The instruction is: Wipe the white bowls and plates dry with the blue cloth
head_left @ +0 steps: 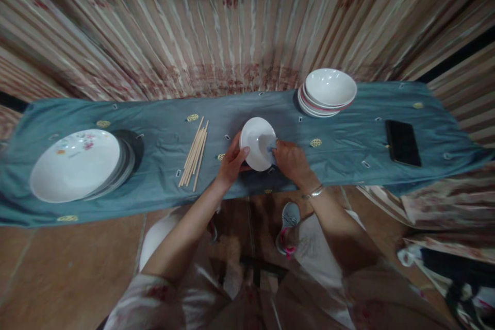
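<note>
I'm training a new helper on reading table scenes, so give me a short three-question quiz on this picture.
1. True or false: both hands hold the small white bowl.
2. Which lies nearest the left hand? A) chopsticks B) black phone C) stack of bowls
3. Fill in: the flowered plate tops a stack at the ____ end of the blue cloth.

Key
1. True: the left hand grips its near rim, the right hand its right edge.
2. A
3. left
</note>
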{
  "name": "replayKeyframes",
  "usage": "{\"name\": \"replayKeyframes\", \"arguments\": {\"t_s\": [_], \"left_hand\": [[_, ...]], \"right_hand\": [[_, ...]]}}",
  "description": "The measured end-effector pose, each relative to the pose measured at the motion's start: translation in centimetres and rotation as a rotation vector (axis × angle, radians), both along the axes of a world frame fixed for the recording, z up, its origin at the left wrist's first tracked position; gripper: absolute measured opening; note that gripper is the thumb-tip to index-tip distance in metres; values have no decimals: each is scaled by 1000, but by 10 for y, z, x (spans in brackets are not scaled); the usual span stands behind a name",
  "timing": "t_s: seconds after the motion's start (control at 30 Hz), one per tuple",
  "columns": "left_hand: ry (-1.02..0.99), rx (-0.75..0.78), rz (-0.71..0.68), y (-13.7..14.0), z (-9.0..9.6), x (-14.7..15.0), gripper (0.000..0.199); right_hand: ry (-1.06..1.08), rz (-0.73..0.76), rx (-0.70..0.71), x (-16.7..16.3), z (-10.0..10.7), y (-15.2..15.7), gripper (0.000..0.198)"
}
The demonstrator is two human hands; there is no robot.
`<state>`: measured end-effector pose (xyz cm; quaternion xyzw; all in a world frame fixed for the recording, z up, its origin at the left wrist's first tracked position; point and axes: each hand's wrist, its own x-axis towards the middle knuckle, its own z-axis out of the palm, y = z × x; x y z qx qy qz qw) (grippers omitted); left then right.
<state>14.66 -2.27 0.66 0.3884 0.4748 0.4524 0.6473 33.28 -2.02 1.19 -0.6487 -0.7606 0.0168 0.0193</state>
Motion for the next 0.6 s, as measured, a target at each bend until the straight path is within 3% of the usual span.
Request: {"name": "replayKeyframes", "arguments": {"t_s": [0.2,0.6], "left_hand": [[-7,3,2,0,-1,0,89],[-22,7,11,1,0,1,87]], "right_hand": [[-72,70,-45,0,7,-15,25],[-14,259,-48,3,11,-34,27]]}}
